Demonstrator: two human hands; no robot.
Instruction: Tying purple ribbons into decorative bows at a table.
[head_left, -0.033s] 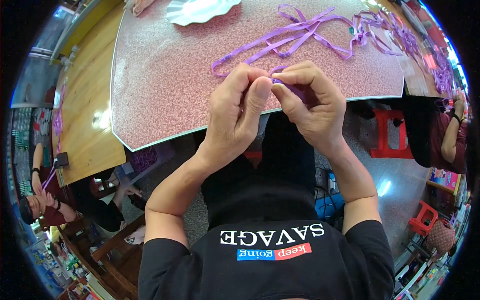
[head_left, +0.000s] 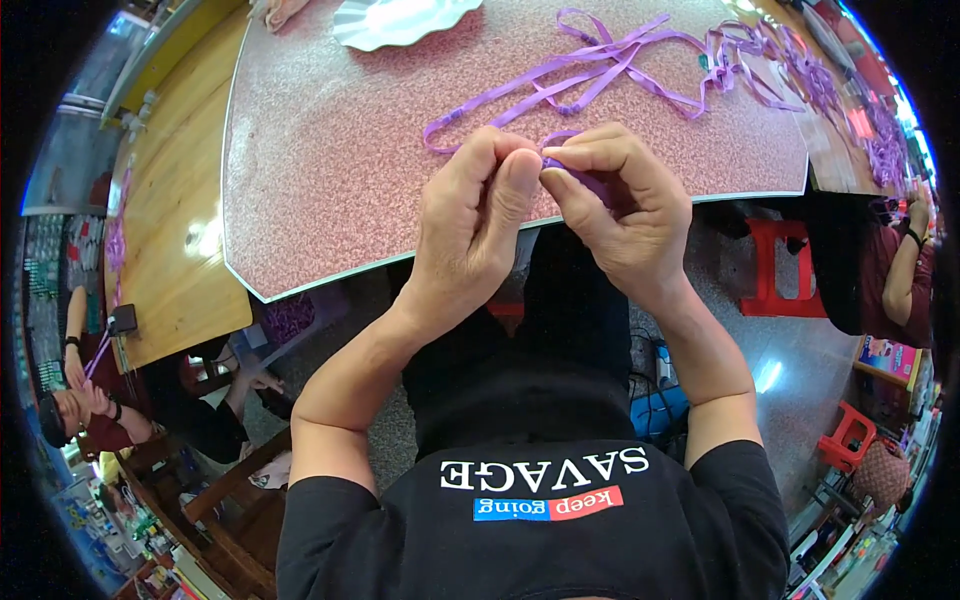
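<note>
Close together over the near edge of the pink speckled table [head_left: 330,190], my two hands pinch a small piece of purple ribbon. My left hand [head_left: 465,220] is closed, with thumb and forefinger tips pressed at the ribbon. My right hand [head_left: 635,205] is closed too, its thumb and forefinger on the same small spot, fingers curled. A short loop shows above the right fingertips. Beyond my hands, a long flat purple ribbon [head_left: 457,112] with darker bunched spots lies in crossing loops. Whether it joins the held piece is hidden by my fingers.
A white wavy-edged dish [head_left: 400,25] sits at the far side. More purple ribbons [head_left: 815,85] are heaped at far right. A wooden table [head_left: 185,230] adjoins on the left. A red stool [head_left: 775,270] stands under the right edge. Other people sit at the left and right rims.
</note>
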